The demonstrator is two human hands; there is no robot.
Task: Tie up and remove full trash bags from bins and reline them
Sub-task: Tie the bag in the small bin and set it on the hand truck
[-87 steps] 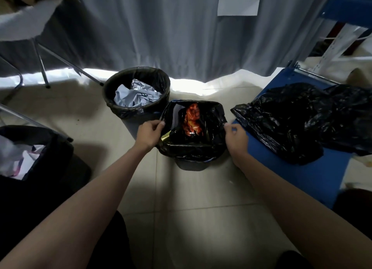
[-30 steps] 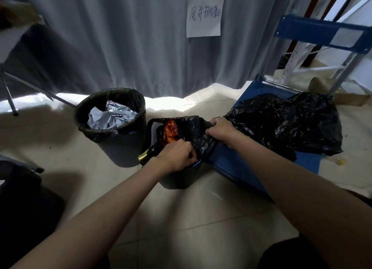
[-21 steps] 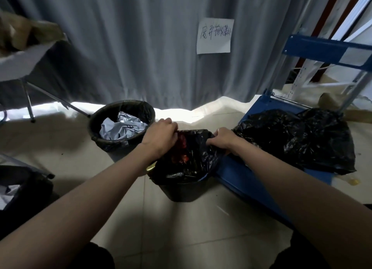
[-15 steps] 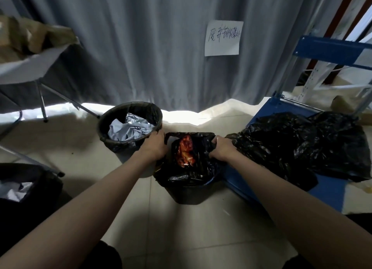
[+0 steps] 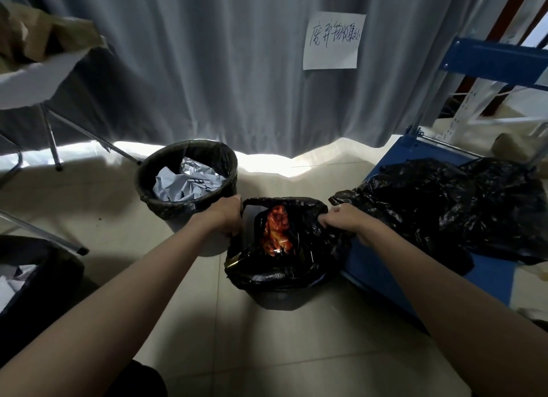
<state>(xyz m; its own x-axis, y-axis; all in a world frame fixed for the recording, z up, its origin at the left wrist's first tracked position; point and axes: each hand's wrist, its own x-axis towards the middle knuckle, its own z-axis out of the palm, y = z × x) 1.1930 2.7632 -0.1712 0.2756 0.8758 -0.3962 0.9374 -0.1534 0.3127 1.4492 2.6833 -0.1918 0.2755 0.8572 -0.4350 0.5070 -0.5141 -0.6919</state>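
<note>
A small dark bin (image 5: 281, 295) stands on the tiled floor, lined with a black trash bag (image 5: 281, 266) that holds an orange-red wrapper (image 5: 275, 230). My left hand (image 5: 225, 215) grips the bag's left edge and my right hand (image 5: 344, 218) grips its right edge, both at the rim, with the bag mouth held open between them. Behind it to the left stands a round black-lined bin (image 5: 186, 174) with crumpled white paper inside.
A heap of loose black bags (image 5: 444, 206) lies on a blue flat cart (image 5: 382, 263) at the right. Another lined bin (image 5: 32, 272) shows at the lower left. A grey curtain (image 5: 237, 64) with a paper note hangs behind; metal chair legs (image 5: 53, 147) stand at the left.
My left hand moved from the bag's near side to its left edge, and both hands now pull the edges apart. The camera view has shifted slightly.
</note>
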